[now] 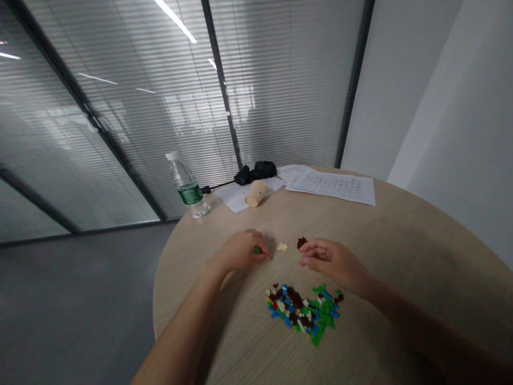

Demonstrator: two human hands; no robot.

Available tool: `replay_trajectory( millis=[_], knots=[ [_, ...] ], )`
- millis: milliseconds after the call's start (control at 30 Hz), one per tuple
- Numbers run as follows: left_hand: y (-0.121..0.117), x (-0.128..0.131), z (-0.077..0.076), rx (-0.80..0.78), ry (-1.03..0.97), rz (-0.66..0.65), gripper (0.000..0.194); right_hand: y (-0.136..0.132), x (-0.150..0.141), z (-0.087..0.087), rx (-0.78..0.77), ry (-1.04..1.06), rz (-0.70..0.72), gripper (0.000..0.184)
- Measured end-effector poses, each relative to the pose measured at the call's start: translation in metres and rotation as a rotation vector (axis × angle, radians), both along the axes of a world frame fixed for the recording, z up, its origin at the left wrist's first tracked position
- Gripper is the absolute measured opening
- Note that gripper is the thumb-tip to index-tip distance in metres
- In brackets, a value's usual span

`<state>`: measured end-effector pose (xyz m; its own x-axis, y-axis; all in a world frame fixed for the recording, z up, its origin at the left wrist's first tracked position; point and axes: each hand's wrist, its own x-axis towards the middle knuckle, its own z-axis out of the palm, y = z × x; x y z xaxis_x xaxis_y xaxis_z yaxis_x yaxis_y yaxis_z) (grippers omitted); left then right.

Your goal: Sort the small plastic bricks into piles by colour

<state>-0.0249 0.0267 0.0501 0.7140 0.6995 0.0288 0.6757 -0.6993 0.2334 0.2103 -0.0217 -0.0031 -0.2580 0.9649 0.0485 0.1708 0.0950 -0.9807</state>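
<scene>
My left hand (242,250) rests low over the table with its fingers curled and pinched together. A small green brick (256,250) with a bit of red beside it shows in the gap between thumb and fingers; whether it is gripped or lies behind them is hard to tell. My right hand (331,262) hovers with thumb and fingers apart and nothing visible between them, its fingertips beside a little heap of dark brown bricks (302,243). Between both hands lies a small group of cream bricks (282,247). Nearer me spreads a mixed pile of toy bricks (292,307), green, blue, brown, cream and red.
Farther back on the round wooden table (385,240) stand a water bottle (190,192) at the left and a paper cup (256,193) lying on its side. Behind the cup is a folded black umbrella (256,172). Printed sheets (336,184) lie along the far edge.
</scene>
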Motion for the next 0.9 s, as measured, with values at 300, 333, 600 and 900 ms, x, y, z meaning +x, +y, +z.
replay_trajectory(
  millis=[300, 333, 600, 900],
  knots=[
    [-0.002, 0.007, -0.004, -0.038, 0.026, -0.032, 0.008, 0.0, 0.0, -0.004, 0.059, -0.063, 0.089, 0.022],
    [-0.002, 0.007, -0.005, -0.051, 0.028, -0.037, 0.008, 0.0, 0.0, -0.004, 0.06, -0.064, 0.09, 0.022],
    [-0.002, 0.006, -0.004, -0.043, 0.004, -0.039, 0.009, 0.001, 0.006, 0.0, 0.181, -0.227, 0.08, 0.014],
    [-0.006, 0.014, -0.004, 0.034, -0.033, -0.066, 0.01, -0.019, 0.005, 0.019, 0.488, -0.504, 0.427, 0.003]
  ],
)
